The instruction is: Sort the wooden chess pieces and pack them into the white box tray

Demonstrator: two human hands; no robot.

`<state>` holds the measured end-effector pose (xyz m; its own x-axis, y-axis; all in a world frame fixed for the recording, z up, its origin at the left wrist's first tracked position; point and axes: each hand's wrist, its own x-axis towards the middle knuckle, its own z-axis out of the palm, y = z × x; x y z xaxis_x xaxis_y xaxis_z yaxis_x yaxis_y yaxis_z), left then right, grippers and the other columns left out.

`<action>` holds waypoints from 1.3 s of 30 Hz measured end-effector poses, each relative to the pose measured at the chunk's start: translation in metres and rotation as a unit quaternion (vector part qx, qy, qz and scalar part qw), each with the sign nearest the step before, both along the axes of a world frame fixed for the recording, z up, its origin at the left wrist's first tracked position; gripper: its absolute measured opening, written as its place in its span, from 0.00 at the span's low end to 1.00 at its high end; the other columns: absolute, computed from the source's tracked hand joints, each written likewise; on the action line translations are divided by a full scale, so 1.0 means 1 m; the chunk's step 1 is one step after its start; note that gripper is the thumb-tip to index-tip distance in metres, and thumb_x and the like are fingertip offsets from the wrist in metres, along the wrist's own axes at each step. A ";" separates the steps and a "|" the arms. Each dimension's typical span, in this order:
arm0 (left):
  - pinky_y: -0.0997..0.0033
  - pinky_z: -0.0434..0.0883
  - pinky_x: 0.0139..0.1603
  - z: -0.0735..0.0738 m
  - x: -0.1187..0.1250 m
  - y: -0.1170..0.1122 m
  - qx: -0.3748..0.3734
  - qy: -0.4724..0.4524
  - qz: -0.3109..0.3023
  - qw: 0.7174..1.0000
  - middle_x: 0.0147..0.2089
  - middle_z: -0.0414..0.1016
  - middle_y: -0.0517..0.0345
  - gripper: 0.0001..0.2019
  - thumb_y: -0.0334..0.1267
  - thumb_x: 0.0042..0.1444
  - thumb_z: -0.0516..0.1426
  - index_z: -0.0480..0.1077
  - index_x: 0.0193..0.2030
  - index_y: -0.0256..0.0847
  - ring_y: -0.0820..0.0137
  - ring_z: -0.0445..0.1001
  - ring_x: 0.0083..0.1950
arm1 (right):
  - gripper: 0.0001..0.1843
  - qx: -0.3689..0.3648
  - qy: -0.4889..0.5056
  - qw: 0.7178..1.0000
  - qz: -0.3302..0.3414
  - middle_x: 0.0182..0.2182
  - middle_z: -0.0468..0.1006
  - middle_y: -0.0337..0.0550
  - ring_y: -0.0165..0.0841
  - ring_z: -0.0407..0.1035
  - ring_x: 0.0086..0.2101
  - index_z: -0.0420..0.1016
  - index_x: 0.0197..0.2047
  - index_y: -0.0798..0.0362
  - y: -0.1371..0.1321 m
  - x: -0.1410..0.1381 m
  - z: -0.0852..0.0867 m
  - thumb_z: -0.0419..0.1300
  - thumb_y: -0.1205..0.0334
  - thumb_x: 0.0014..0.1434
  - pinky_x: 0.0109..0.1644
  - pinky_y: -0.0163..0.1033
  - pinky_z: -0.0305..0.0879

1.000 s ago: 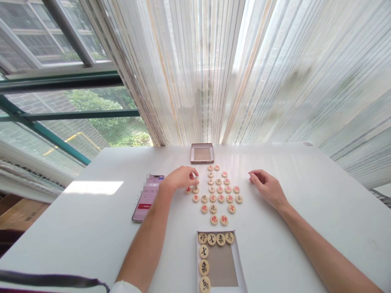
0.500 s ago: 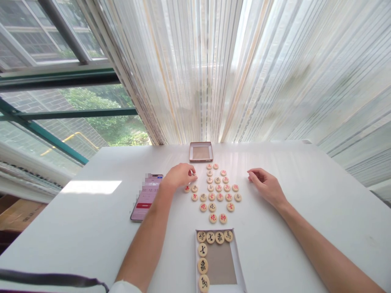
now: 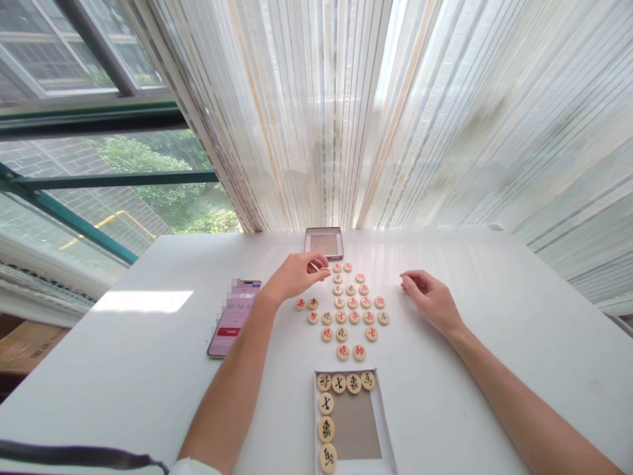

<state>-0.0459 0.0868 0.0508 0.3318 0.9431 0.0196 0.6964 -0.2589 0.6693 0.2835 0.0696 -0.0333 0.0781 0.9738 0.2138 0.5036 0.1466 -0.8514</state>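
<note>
My left hand (image 3: 299,274) is closed in a pinch on a small round Chinese chess piece (image 3: 324,268), seen edge-on between thumb and fingers. It hovers just left of the far end of a cluster of wooden pieces with red and black characters, such as a red-marked piece (image 3: 359,352). To the right of the cluster, my right hand (image 3: 429,298) rests on the table, fingers curled together with nothing visible in them. Nearest me, an open box (image 3: 384,422) holds black-marked pieces (image 3: 326,429) along its far and left sides.
A second shallow box (image 3: 324,243) sits at the table's far edge, holding no pieces. Left of my left forearm lies a phone (image 3: 232,323) with a timer on its screen. Behind the white table (image 3: 494,369) hang striped curtains (image 3: 316,119), with a window at left.
The piece under my left fingers has left the table and is now in their pinch. My left hand has moved away from me and rightward. My right hand stays put.
</note>
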 end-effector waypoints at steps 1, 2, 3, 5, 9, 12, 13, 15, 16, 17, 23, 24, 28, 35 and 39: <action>0.72 0.76 0.46 0.004 0.005 -0.003 -0.004 -0.049 -0.019 0.999 0.43 0.82 0.58 0.10 0.45 0.62 0.59 0.74 0.45 0.44 0.69 0.81 0.43 | 0.13 0.009 -0.003 1.000 -0.005 0.37 0.82 0.44 0.39 0.78 0.38 0.78 0.43 0.51 -0.001 -0.001 0.001 0.60 0.51 0.64 0.43 0.43 0.73; 0.70 0.76 0.48 0.008 0.010 -0.006 -0.009 -0.095 -0.039 0.995 0.43 0.82 0.57 0.10 0.45 0.62 0.59 0.74 0.45 0.43 0.69 0.81 0.43 | 0.13 0.025 -0.009 1.000 -0.010 0.37 0.82 0.45 0.39 0.77 0.38 0.78 0.44 0.50 -0.004 -0.003 0.002 0.60 0.51 0.64 0.41 0.42 0.73; 0.68 0.77 0.50 0.012 0.015 -0.010 -0.015 -0.129 -0.058 0.990 0.44 0.82 0.55 0.10 0.44 0.61 0.60 0.75 0.46 0.42 0.68 0.81 0.44 | 0.12 0.051 -0.016 0.998 -0.013 0.38 0.81 0.45 0.39 0.77 0.38 0.78 0.44 0.50 -0.006 -0.005 0.004 0.60 0.52 0.64 0.40 0.42 0.73; 0.65 0.77 0.51 0.018 0.026 -0.018 -0.029 -0.168 -0.089 0.981 0.47 0.82 0.53 0.11 0.43 0.61 0.60 0.75 0.47 0.40 0.67 0.81 0.45 | 0.11 0.121 -0.031 0.992 -0.004 0.39 0.81 0.45 0.38 0.76 0.37 0.77 0.45 0.50 -0.015 -0.011 0.009 0.60 0.54 0.65 0.40 0.43 0.73; 0.64 0.78 0.49 0.021 0.042 -0.040 -0.088 -0.204 -0.140 0.965 0.44 0.82 0.50 0.11 0.39 0.61 0.61 0.75 0.47 0.37 0.65 0.81 0.45 | 0.07 0.217 -0.041 0.972 0.081 0.40 0.78 0.45 0.37 0.75 0.37 0.76 0.47 0.48 -0.039 -0.029 0.025 0.61 0.62 0.65 0.44 0.45 0.74; 0.65 0.79 0.46 0.013 0.046 -0.059 -0.137 -0.234 -0.146 0.951 0.40 0.82 0.50 0.11 0.39 0.58 0.64 0.75 0.46 0.37 0.64 0.82 0.43 | 0.15 0.228 -0.012 0.957 0.177 0.41 0.77 0.46 0.37 0.74 0.37 0.74 0.52 0.47 -0.057 -0.044 0.035 0.65 0.65 0.62 0.42 0.45 0.75; 0.65 0.79 0.45 0.009 0.046 -0.066 -0.143 -0.249 -0.142 0.947 0.40 0.82 0.51 0.11 0.40 0.58 0.64 0.74 0.45 0.37 0.64 0.82 0.43 | 0.15 0.211 0.000 0.954 0.212 0.42 0.76 0.47 0.37 0.74 0.37 0.74 0.53 0.47 -0.062 -0.048 0.037 0.64 0.66 0.62 0.42 0.45 0.75; 0.66 0.79 0.45 -0.001 0.046 -0.078 -0.152 -0.268 -0.126 0.943 0.40 0.82 0.52 0.10 0.41 0.59 0.64 0.74 0.43 0.38 0.64 0.82 0.43 | 0.11 0.175 0.024 0.948 0.266 0.41 0.77 0.46 0.37 0.74 0.38 0.75 0.50 0.47 -0.070 -0.057 0.040 0.62 0.66 0.65 0.42 0.44 0.74; 0.66 0.79 0.45 -0.006 0.045 -0.084 -0.149 -0.274 -0.112 0.943 0.39 0.82 0.52 0.11 0.42 0.59 0.64 0.74 0.43 0.38 0.65 0.82 0.43 | 0.09 0.153 0.034 0.945 0.286 0.40 0.77 0.46 0.36 0.74 0.38 0.76 0.48 0.47 -0.073 -0.060 0.041 0.60 0.67 0.66 0.42 0.43 0.74; 0.65 0.79 0.45 -0.010 0.044 -0.089 -0.146 -0.278 -0.100 0.944 0.39 0.82 0.52 0.11 0.42 0.59 0.64 0.74 0.42 0.38 0.65 0.82 0.43 | 0.08 0.130 0.044 0.944 0.301 0.38 0.78 0.45 0.36 0.74 0.38 0.76 0.47 0.48 -0.076 -0.063 0.042 0.59 0.66 0.67 0.41 0.42 0.74; 0.67 0.77 0.44 -0.024 0.033 -0.113 -0.065 -0.216 -0.106 0.968 0.43 0.78 0.54 0.10 0.40 0.60 0.62 0.72 0.46 0.41 0.68 0.78 0.41 | 0.06 0.069 0.033 0.937 0.341 0.35 0.78 0.43 0.33 0.72 0.35 0.77 0.45 0.49 -0.083 -0.068 0.043 0.60 0.65 0.66 0.40 0.40 0.72; 0.66 0.75 0.44 -0.025 0.030 -0.116 -0.029 -0.179 -0.116 0.977 0.44 0.77 0.55 0.12 0.39 0.58 0.63 0.71 0.48 0.42 0.68 0.77 0.41 | 0.06 0.078 0.027 0.938 0.336 0.35 0.78 0.43 0.33 0.72 0.35 0.77 0.45 0.49 -0.083 -0.068 0.043 0.60 0.66 0.66 0.40 0.40 0.72; 0.64 0.72 0.44 -0.031 0.022 -0.124 0.064 -0.037 -0.151 0.986 0.43 0.76 0.57 0.21 0.44 0.49 0.69 0.69 0.47 0.44 0.65 0.72 0.41 | 0.09 0.088 0.036 0.947 0.308 0.38 0.76 0.46 0.35 0.73 0.38 0.77 0.47 0.48 -0.079 -0.063 0.041 0.57 0.66 0.67 0.39 0.40 0.74; 0.62 0.67 0.41 -0.048 0.032 -0.130 0.143 0.100 -0.198 0.964 0.38 0.76 0.59 0.19 0.46 0.48 0.71 0.68 0.40 0.43 0.62 0.71 0.41 | 0.09 0.118 0.020 0.959 0.255 0.39 0.75 0.46 0.36 0.74 0.38 0.78 0.47 0.47 -0.073 -0.057 0.035 0.58 0.65 0.67 0.38 0.40 0.75; 0.62 0.66 0.41 -0.050 0.035 -0.130 0.155 0.115 -0.202 0.960 0.36 0.75 0.59 0.15 0.42 0.50 0.69 0.68 0.38 0.43 0.62 0.71 0.41 | 0.11 0.149 -0.005 0.953 0.265 0.39 0.75 0.45 0.36 0.74 0.39 0.78 0.48 0.46 -0.072 -0.057 0.032 0.58 0.68 0.66 0.42 0.42 0.76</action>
<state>-0.0114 -0.0430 0.0013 0.6983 0.6975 0.1605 0.6179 -0.7007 0.3566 0.2263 -0.0028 -0.0012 -0.4114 0.7713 0.4857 0.2997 0.6177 -0.7271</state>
